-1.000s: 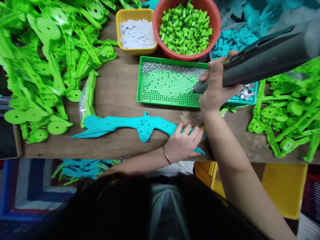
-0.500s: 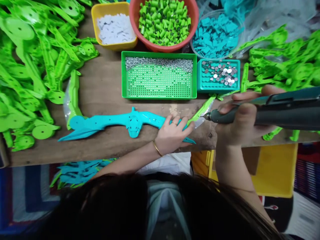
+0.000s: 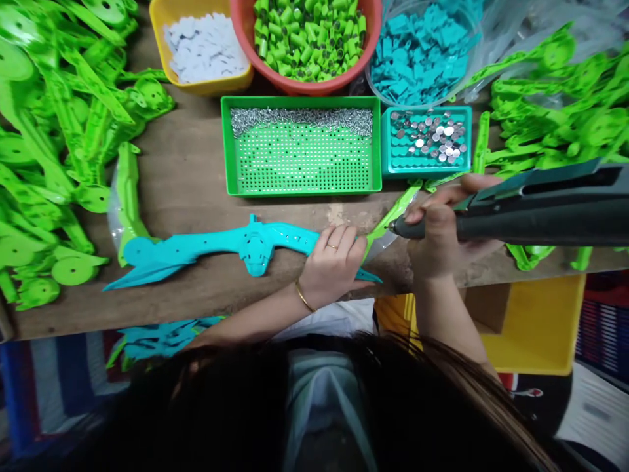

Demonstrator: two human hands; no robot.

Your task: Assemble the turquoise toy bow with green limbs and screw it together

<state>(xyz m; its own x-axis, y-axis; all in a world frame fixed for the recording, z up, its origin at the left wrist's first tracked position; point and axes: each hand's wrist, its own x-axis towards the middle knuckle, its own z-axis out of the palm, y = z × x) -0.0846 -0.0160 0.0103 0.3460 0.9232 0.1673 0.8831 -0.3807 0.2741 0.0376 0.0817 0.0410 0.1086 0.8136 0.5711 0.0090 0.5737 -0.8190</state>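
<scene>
A long blue plastic piece point(image 3: 211, 241) with green curved arms at both ends lies across the wooden table. My left hand point(image 3: 334, 262) is closed over its right part, near the joint with the right green arm point(image 3: 400, 204). In my right hand point(image 3: 439, 229) is a dark power screwdriver point(image 3: 531, 213), held level and pointing left. Its tip touches or nearly touches the right green arm. Clear film hangs about both green arms.
Behind stand a green tray point(image 3: 302, 190) of small screws, a teal tray point(image 3: 426, 167) of metal discs, a red bowl point(image 3: 307, 86), a yellow tub point(image 3: 211, 85) and a clear bowl of blue parts point(image 3: 422, 59). Green parts point(image 3: 54, 124) lie heaped at both sides.
The screwdriver and my right hand have moved left, bringing the tip to the green arm. My left hand keeps its hold. The whole view has shifted slightly.
</scene>
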